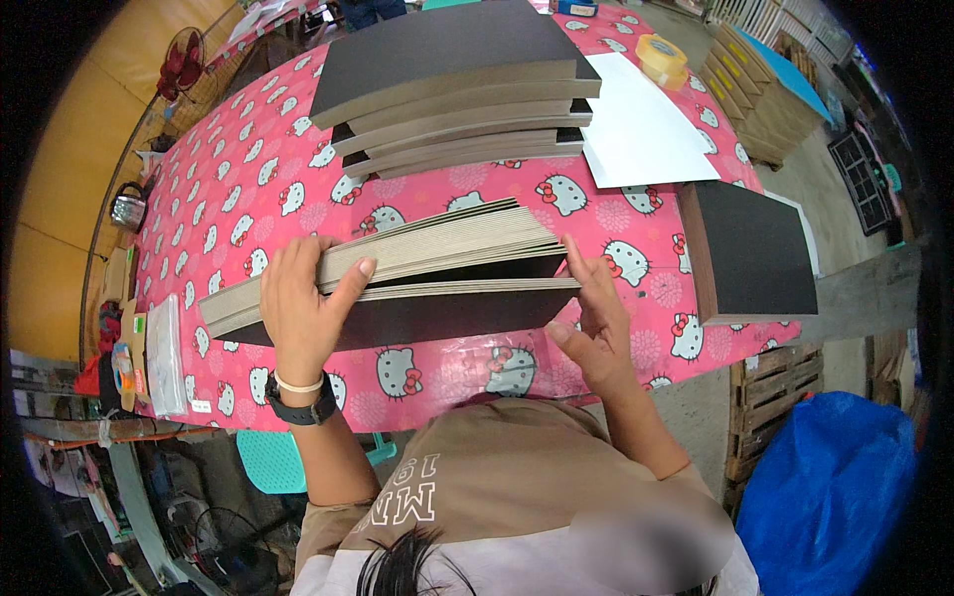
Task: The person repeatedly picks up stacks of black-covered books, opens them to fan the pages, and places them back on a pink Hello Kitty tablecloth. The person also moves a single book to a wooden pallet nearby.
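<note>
A bundle of black boards with grey-beige edges (437, 243) stands on its long edge in front of me, on the pink patterned tablecloth. A gap splits the bundle: a thick part lies on the far side, and a thinner part (467, 310) shows its black face toward me. My left hand (306, 298) is closed over the left portion, its thumb across the top edges and its fingers on the far side. At the right end, my right hand (598, 323) has its fingertips against the boards' ends, with thumb and fingers apart.
Stacked black boards (447, 50) lie at the far middle, beside white sheets (646, 129) and tape rolls (663, 60). Another black board stack (760, 253) sits at the right edge. Clear plastic (166, 353) lies at left. A blue bag (830, 497) and wooden pallet (775, 407) stand at lower right.
</note>
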The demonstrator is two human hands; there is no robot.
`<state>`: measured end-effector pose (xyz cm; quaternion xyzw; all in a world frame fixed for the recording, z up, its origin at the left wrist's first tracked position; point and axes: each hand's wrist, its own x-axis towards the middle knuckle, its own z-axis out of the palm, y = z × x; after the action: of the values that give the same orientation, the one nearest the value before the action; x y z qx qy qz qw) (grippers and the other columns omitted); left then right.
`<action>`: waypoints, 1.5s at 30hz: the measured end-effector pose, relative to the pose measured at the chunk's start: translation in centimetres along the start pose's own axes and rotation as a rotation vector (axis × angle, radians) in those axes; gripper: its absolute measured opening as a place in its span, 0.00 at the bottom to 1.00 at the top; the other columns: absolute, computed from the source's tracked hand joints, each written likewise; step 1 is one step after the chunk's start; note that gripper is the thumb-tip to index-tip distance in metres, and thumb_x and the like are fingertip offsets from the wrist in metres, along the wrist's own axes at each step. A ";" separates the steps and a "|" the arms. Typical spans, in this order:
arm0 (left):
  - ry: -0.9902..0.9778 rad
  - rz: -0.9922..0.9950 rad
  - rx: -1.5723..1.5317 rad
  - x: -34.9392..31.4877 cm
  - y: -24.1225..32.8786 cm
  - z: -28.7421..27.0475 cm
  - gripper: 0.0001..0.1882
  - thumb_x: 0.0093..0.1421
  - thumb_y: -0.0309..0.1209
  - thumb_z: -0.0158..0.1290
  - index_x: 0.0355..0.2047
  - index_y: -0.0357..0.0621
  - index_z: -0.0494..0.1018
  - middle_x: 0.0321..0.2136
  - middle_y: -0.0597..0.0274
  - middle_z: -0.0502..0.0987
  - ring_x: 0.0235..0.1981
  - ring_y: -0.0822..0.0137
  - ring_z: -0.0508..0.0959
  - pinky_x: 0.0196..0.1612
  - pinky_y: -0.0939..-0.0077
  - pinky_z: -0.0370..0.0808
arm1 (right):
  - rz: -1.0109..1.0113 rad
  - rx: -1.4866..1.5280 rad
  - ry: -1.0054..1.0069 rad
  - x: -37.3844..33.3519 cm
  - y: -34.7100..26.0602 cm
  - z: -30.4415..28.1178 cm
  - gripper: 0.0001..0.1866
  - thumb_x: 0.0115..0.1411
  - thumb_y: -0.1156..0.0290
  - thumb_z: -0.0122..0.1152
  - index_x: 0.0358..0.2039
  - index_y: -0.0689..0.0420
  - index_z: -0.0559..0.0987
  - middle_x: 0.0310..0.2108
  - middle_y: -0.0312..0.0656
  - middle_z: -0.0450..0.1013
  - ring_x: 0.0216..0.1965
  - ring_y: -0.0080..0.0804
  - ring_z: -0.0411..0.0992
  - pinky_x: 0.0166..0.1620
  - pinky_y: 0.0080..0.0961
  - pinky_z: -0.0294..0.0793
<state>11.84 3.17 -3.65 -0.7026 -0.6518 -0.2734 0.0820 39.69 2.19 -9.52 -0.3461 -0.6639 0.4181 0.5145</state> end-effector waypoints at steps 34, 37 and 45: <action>-0.019 -0.030 -0.021 0.2 0.3 -0.1 0.22 0.47 0.47 0.57 0.30 0.39 0.71 0.24 0.59 0.67 0.28 0.59 0.68 0.35 0.68 0.63 | 0.031 0.102 -0.007 -0.3 0.4 -0.2 0.38 0.45 0.68 0.61 0.58 0.60 0.61 0.41 0.40 0.56 0.46 0.30 0.56 0.54 0.23 0.52; -0.016 -0.022 -0.014 0.1 0.3 -0.2 0.22 0.47 0.47 0.57 0.30 0.39 0.71 0.23 0.59 0.67 0.28 0.59 0.68 0.35 0.68 0.63 | 0.026 0.100 -0.003 -0.4 0.3 -0.2 0.38 0.45 0.69 0.61 0.58 0.60 0.61 0.42 0.41 0.56 0.46 0.31 0.56 0.53 0.24 0.52; -0.024 -0.021 -0.001 0.1 0.2 -0.1 0.23 0.47 0.48 0.57 0.30 0.39 0.71 0.23 0.59 0.68 0.27 0.59 0.68 0.34 0.68 0.63 | -0.008 0.071 0.013 -0.5 0.5 -0.1 0.38 0.46 0.69 0.61 0.58 0.60 0.61 0.42 0.41 0.56 0.47 0.31 0.57 0.53 0.24 0.52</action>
<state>12.05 3.20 -3.46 -0.6989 -0.6600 -0.2663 0.0710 39.89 1.97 -10.20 -0.3278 -0.6467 0.4370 0.5323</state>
